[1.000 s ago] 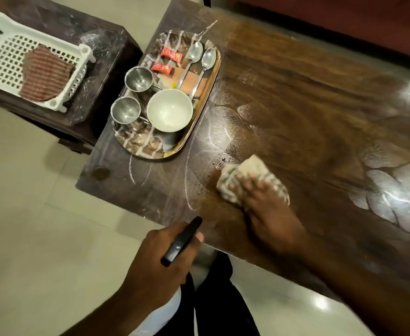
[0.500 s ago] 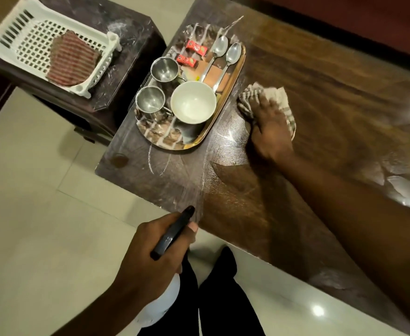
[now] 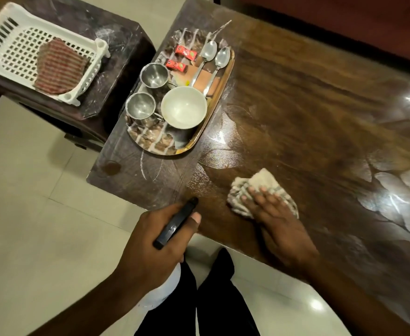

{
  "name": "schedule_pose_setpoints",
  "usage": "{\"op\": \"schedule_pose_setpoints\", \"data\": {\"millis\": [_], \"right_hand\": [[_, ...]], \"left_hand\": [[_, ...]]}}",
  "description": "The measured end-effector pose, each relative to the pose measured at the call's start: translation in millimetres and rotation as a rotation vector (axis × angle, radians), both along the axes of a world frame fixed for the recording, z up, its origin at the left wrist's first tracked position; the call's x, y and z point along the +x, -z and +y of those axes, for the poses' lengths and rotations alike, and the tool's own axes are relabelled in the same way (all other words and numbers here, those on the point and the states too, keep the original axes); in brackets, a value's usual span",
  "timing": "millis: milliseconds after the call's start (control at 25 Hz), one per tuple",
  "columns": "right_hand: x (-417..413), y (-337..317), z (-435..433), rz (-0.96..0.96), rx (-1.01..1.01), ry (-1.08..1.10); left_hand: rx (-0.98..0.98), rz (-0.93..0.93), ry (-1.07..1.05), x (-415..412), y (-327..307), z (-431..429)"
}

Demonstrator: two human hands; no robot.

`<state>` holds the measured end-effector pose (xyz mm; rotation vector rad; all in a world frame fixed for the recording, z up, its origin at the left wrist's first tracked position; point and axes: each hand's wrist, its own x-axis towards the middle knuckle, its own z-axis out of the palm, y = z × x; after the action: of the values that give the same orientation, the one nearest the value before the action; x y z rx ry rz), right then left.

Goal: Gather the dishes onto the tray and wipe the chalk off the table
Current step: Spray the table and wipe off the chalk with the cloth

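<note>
right grip presses cloth on chalk-smeared wooden table above tiled floor.

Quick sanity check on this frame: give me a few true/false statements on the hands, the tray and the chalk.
1. The right hand presses a cloth flat on the table. True.
2. The left hand is empty. False: the left hand grips a spray bottle.
3. Two steel cups stand on the tray. True.
4. The white bowl sits on the bare table. False: the white bowl sits on the tray, beside the cups.
5. Chalk lines show on the table just off the tray's near end. True.
</note>
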<state>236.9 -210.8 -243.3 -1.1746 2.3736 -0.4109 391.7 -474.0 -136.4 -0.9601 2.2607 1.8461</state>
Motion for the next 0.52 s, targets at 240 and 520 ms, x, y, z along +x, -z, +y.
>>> {"op": "schedule_pose_setpoints", "data": {"millis": [240,520], "right_hand": [[36.7,2.7,7.9,0.065,-0.038,1.067],[86.3,4.5,29.2,0.117,-0.023,0.026]], "left_hand": [[-0.010,0.013,0.054,-12.5,2.8,10.6],[-0.006,0.019,0.072,-14.6,3.9,18.5]]}}
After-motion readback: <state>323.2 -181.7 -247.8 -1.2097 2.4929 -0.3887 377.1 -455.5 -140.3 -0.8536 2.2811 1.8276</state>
